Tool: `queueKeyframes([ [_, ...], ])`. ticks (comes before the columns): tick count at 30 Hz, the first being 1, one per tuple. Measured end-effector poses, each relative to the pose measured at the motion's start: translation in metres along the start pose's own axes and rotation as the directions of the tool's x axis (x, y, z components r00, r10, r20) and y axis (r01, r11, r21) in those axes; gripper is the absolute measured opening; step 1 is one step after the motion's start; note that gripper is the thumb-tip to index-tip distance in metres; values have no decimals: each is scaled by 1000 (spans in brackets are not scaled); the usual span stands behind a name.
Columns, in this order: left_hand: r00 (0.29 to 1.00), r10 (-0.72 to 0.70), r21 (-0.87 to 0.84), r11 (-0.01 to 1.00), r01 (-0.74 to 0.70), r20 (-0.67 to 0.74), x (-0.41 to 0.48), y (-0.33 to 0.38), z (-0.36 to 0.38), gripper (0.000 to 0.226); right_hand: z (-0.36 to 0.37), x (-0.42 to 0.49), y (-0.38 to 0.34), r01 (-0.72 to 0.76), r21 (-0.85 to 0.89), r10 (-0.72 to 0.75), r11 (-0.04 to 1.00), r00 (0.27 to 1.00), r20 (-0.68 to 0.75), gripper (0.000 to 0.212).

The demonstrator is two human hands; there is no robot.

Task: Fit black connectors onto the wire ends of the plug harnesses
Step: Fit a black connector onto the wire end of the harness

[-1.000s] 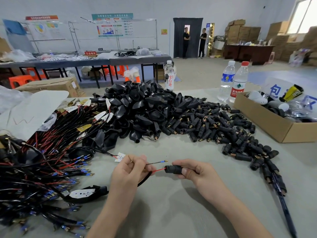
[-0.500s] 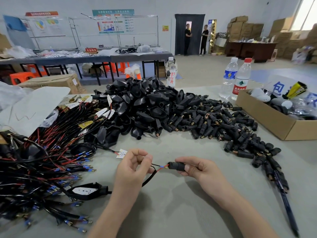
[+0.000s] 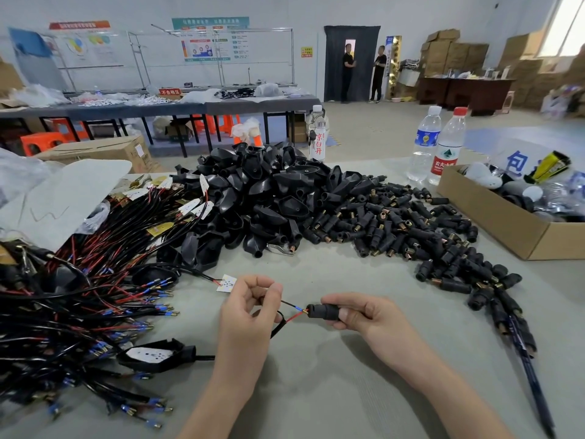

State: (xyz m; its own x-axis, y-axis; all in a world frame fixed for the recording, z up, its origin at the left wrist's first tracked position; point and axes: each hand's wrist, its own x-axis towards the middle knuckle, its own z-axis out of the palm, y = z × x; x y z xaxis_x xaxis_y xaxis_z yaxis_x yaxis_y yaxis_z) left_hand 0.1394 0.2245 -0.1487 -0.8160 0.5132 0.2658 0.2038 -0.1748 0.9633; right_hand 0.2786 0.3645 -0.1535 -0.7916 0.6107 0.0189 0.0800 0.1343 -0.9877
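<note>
My left hand [image 3: 250,307] pinches the thin black wire of a harness [image 3: 285,315] between thumb and fingers. That wire's blue-sleeved tip sits at the mouth of a black connector [image 3: 323,311], and the red wire runs into the same end. My right hand [image 3: 364,315] grips the connector's far end. The harness cable loops down behind my left hand to a black plug shell [image 3: 155,356] lying on the table. A large heap of loose black connectors [image 3: 395,226] lies behind my hands, to the right.
A tangle of red and black harnesses [image 3: 79,296] fills the left side. Black plug shells [image 3: 262,198] are piled at the centre back. A cardboard box [image 3: 506,223] stands at the right, two water bottles [image 3: 437,144] behind it. Finished leads [image 3: 512,331] lie right of my right hand.
My hands have come closer together. The black wire's blue tip, which stuck out free above the connector, now sits at the connector's mouth beside the red wire.
</note>
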Motion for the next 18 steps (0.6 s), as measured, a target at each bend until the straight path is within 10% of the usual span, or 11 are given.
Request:
queueKeyframes([
  [18, 998, 47, 33, 998, -48, 48, -3, 0, 3, 22, -1, 1, 2, -58, 125, 54, 991, 998, 35, 34],
])
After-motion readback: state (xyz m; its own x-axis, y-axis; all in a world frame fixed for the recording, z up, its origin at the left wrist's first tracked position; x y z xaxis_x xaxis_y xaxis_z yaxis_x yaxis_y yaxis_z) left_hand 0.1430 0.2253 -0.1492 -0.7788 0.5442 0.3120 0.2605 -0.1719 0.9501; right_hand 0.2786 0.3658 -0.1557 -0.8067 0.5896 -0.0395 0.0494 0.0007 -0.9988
